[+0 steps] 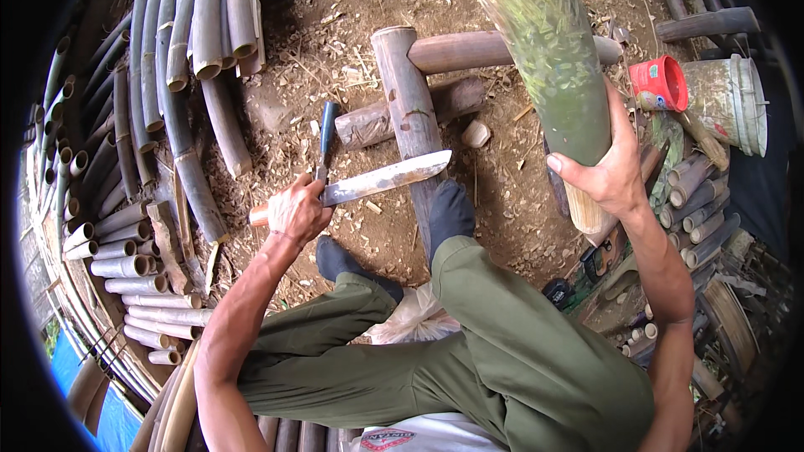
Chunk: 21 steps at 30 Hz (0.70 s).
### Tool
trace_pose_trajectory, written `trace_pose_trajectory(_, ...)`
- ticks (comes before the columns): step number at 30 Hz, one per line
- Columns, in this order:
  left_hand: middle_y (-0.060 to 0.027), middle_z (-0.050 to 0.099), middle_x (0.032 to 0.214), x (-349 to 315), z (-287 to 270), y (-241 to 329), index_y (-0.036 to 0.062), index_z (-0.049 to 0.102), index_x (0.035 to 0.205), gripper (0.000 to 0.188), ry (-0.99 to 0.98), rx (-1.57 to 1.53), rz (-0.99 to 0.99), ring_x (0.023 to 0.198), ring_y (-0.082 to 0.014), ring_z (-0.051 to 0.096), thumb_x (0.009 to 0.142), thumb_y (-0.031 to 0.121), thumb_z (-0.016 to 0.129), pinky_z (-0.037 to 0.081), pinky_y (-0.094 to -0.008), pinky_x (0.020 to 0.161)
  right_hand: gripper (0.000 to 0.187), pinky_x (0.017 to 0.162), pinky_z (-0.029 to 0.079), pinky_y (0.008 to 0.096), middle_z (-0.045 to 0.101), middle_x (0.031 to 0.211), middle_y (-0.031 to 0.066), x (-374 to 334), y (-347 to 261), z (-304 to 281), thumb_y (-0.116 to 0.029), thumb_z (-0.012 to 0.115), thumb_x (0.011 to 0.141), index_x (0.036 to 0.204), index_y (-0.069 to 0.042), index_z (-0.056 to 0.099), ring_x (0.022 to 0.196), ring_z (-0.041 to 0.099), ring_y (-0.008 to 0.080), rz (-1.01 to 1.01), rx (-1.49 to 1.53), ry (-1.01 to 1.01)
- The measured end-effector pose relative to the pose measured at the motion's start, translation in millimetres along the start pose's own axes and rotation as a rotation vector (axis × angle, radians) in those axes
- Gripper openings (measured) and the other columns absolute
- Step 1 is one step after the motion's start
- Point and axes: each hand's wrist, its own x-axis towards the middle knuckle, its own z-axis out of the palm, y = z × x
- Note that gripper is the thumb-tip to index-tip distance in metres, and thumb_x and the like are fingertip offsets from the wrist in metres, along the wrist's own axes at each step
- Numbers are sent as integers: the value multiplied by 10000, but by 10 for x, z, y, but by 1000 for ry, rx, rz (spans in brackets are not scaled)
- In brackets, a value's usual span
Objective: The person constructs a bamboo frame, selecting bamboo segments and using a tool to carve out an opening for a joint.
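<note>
We count one machete [389, 179] clamped in left hand [297, 213], one green bamboo [557, 59] in right hand [615, 167]. One red tub [655, 84] bears print.

Up and left of the left hand [297, 211], I see long bamboo poles [205, 21] lying in rows, with shorter bamboo lengths [138, 286] stacked below and a blue sheet [117, 431] lower still. Right of the right hand [615, 172], I make out a red container [657, 84] beside a grimy pale bucket [727, 109]. Between the hands, lower down, I spot a crumpled plastic bag [414, 318].
</note>
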Motion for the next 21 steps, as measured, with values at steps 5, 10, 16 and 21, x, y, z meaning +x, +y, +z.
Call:
trace_pose_trajectory(5,-106,574,846,4,25,-24,77,657,877,170,0,-30,3,725,-324,636,743,180,650,512,-468,651,942,1093,365,358,492,1365,145,-15,45,23,-57,787,679,1469,23,279,1278,476,222,32,-11,-49)
trace_pose_trajectory(10,-106,569,845,-4,-20,-15,78,651,869,175,23,-25,15,719,-330,634,731,186,653,509,-477,649,947,1103,358,361,484,1382,163,-20,45,46,-75,795,679,1468,21,280,1300,465,236,16,-53,-67)
trace_pose_trajectory(16,-102,564,840,11,-18,-56,78,656,866,171,11,-10,38,704,-325,630,732,184,652,503,-473,642,945,1101,362,361,486,1379,166,-6,40,77,-79,794,680,1468,17,282,1300,468,243,10,-37,-99)
trace_pose_trajectory(21,-102,565,844,0,-37,-46,73,657,865,169,1,-5,42,703,-318,631,727,171,654,503,-465,642,1008,1115,320,351,445,1417,154,-6,51,99,-140,803,671,1487,43,241,1318,427,221,50,-34,-156)
